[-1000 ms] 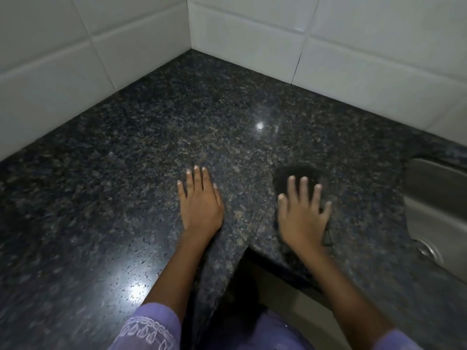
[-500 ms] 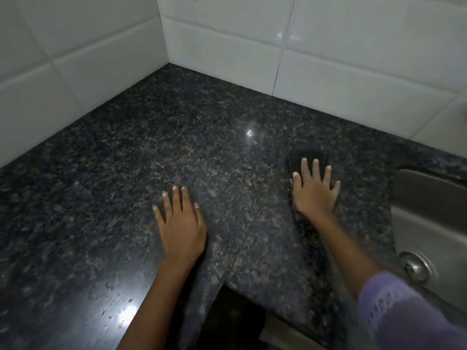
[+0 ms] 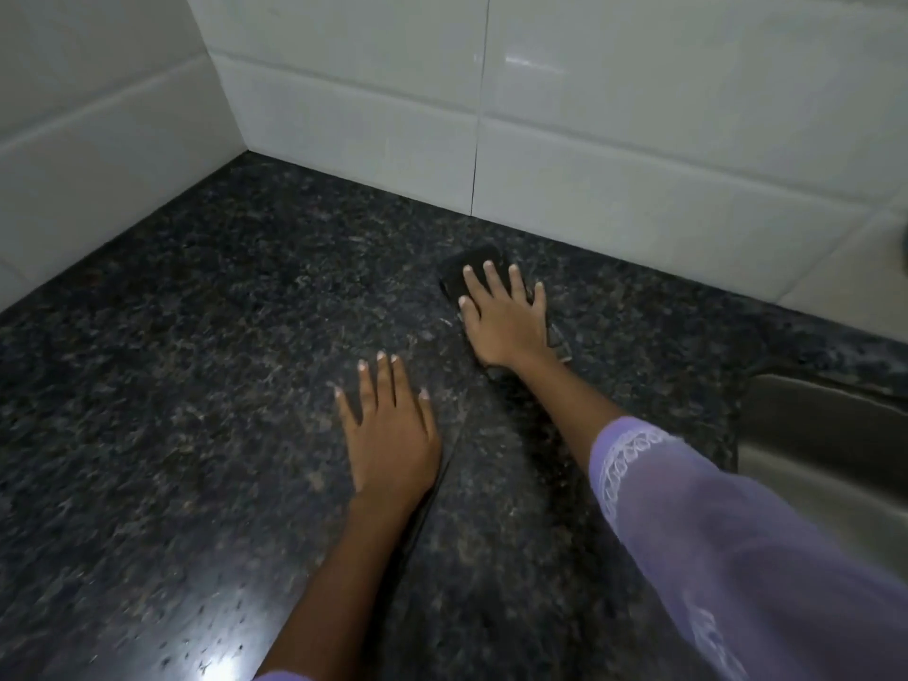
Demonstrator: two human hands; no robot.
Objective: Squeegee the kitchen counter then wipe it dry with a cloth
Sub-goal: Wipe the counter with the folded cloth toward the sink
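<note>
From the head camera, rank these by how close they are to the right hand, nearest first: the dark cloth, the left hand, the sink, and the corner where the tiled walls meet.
1. dark cloth: directly under the right hand, pressed flat.
2. left hand: flat on the counter, nearer the person and to the left.
3. sink and wall corner: sink far right, corner back left; too close to call.

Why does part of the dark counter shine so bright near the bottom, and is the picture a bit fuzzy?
In the head view, a lamp overhead reflects as white glare off the polished counter near the bottom edge; a fainter glint sits on a wall tile. The purple sleeve is smeared and soft, the left hand and right hand fairly sharp. The wide lens bends the tile lines.
</note>
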